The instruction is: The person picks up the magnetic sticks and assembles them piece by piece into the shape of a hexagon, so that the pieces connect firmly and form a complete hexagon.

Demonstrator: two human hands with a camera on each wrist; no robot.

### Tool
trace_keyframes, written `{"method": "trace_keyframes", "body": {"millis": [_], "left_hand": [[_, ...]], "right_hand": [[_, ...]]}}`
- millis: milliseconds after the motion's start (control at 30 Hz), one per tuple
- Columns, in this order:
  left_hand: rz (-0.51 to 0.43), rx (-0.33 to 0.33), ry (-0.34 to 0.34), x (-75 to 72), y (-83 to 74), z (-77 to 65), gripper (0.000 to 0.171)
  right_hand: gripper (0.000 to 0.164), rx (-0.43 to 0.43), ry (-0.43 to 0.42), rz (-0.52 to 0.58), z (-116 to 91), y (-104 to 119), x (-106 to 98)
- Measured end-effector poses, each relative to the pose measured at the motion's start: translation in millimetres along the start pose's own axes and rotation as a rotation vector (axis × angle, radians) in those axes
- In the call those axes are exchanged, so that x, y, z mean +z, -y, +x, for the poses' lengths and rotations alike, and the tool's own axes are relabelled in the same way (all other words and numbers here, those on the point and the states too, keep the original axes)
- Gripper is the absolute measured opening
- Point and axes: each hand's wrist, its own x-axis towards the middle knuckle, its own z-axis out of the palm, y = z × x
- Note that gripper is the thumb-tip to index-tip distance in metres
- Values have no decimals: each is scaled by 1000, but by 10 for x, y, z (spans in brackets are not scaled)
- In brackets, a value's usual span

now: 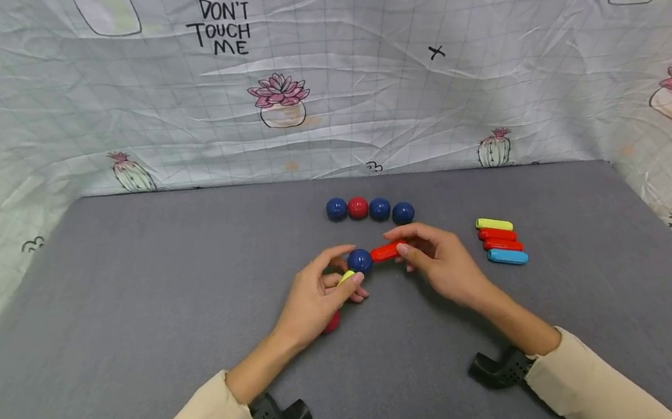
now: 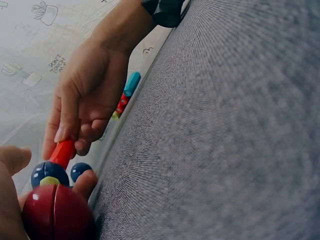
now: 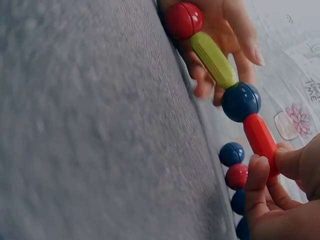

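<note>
In the head view, my right hand [image 1: 443, 263] pinches a red rod [image 1: 386, 252] between thumb and fingers. The rod's other end meets a blue ball [image 1: 359, 261]. From that ball a yellow-green rod [image 3: 214, 60] runs to a red ball [image 3: 184, 20], forming one joined chain. Around the yellow-green rod is my left hand [image 1: 312, 300], its thumb and fingers spread. The right wrist view shows a gap between its fingertips and the rod. In the left wrist view, the red ball [image 2: 57, 212] sits close to the left palm; whether they touch I cannot tell.
Behind the hands, several balls stand in a row, among them a red ball [image 1: 357, 208] and a blue ball [image 1: 403, 213]. To the right lie a yellow-green rod [image 1: 494, 224], two red rods and a blue rod [image 1: 507, 257]. Patterned cloth [image 1: 360, 95] hangs behind the grey tabletop [image 1: 190, 255].
</note>
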Motion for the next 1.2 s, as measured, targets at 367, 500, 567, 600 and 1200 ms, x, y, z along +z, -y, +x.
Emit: {"method": "trace_keyframes", "body": {"millis": [367,500,567,600,1200], "left_hand": [[57,9,-17,4,23,-2,38],[155,13,-43,6,30,-4,36],[193,18,-54,8,30,-7,34],[208,18,-60,10,30,-9,33],[257,39,-74,15,37,-11,27]], "right_hand": [[23,-11,38,144,-29,50,158],[23,-12,39,156,-41,54,162],[22,-10,41,155,-44,51,159],[22,-8,42,156,-45,51,159],[30,-41,59,178,-39,25,161]]}}
